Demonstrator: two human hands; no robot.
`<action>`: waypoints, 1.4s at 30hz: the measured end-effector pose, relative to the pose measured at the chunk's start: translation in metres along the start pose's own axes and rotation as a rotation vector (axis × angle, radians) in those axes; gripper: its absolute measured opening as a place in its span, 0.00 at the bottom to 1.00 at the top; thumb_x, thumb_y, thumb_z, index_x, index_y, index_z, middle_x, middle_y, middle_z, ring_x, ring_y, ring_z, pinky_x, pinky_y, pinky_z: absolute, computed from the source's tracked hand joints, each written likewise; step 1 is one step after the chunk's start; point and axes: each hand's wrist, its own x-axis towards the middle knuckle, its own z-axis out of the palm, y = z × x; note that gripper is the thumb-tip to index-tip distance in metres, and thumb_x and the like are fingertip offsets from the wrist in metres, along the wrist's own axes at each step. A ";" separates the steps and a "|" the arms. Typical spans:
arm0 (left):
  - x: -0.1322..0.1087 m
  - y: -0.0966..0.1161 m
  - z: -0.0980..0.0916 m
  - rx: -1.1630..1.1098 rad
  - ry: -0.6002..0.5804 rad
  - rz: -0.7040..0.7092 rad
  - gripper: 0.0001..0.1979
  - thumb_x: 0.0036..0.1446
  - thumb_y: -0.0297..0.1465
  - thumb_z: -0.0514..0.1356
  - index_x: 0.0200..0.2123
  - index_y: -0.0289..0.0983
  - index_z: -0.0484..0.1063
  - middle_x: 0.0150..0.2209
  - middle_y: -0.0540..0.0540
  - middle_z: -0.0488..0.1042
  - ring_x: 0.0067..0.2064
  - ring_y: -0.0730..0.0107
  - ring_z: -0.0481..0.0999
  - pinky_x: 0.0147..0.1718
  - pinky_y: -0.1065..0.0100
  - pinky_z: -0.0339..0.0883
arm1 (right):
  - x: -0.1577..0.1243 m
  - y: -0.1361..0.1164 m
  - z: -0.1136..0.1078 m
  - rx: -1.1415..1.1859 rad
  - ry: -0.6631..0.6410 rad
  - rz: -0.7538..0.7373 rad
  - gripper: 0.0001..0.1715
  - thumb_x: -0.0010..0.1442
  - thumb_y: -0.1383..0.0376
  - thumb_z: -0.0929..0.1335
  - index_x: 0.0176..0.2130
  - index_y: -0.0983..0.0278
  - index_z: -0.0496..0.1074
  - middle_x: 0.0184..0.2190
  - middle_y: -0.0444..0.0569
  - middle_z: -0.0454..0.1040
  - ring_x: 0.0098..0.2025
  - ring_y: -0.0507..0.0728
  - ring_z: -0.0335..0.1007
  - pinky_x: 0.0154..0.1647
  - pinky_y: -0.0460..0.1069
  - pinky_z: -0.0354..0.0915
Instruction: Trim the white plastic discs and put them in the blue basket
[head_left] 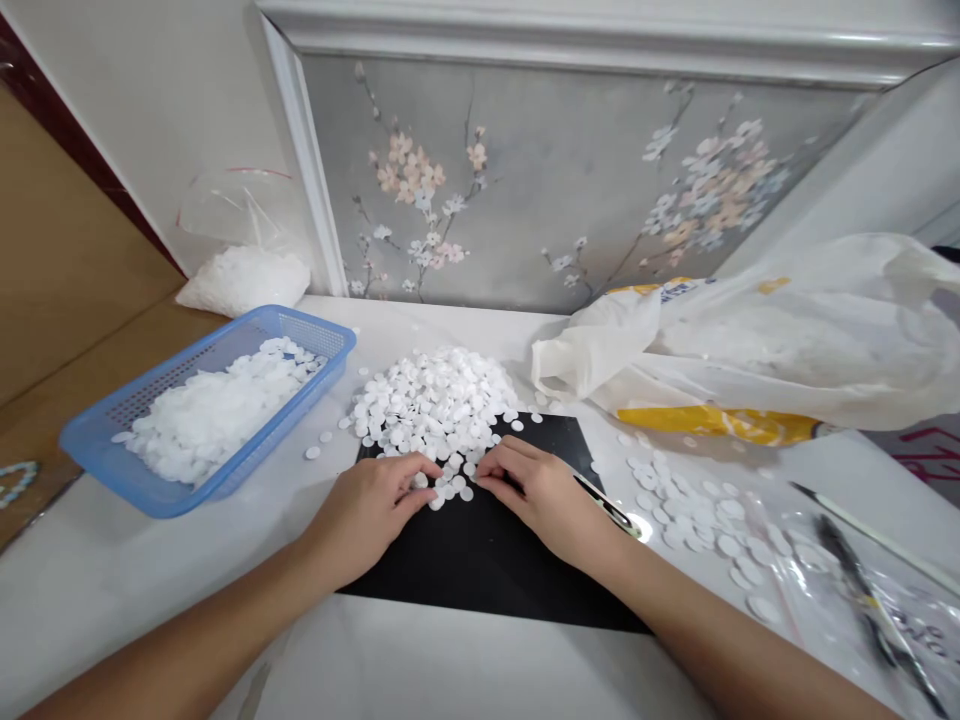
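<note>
A heap of small white round discs [439,400] lies at the far edge of a black mat [480,560] on the white table. My left hand [367,510] rests on the mat with its fingers curled, the fingertips touching discs at the near edge of the heap. My right hand [544,495] lies palm down opposite it, fingers pressed together and pinching at the same few discs. The two sets of fingertips nearly meet over the loose discs [450,487].
A blue plastic basket [97,440] holding white pieces stands at the left, a clear bag [244,275] of white pieces behind it. A large white and yellow plastic bag [757,350] lies at the right. More discs [697,510] and clear packets with a pen [855,590] lie near right.
</note>
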 end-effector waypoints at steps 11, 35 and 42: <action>0.000 -0.003 0.001 -0.002 -0.021 0.073 0.10 0.59 0.36 0.55 0.33 0.45 0.76 0.33 0.52 0.78 0.34 0.66 0.73 0.33 0.70 0.58 | 0.005 0.002 0.007 -0.119 0.013 -0.103 0.09 0.61 0.73 0.62 0.32 0.63 0.69 0.30 0.46 0.70 0.30 0.53 0.68 0.31 0.48 0.66; -0.003 0.007 0.008 -0.780 -0.183 -0.267 0.10 0.52 0.36 0.62 0.32 0.35 0.68 0.30 0.44 0.80 0.19 0.82 0.52 0.19 0.73 0.45 | 0.003 -0.006 -0.003 0.844 -0.219 0.408 0.10 0.59 0.58 0.66 0.35 0.63 0.66 0.25 0.42 0.68 0.22 0.47 0.58 0.22 0.44 0.53; -0.003 0.010 0.004 -0.914 -0.178 -0.270 0.12 0.54 0.38 0.60 0.32 0.33 0.69 0.37 0.39 0.80 0.18 0.86 0.51 0.20 0.72 0.43 | -0.003 -0.002 -0.038 0.237 -0.389 0.294 0.12 0.61 0.69 0.59 0.35 0.60 0.70 0.23 0.41 0.66 0.24 0.50 0.58 0.25 0.45 0.54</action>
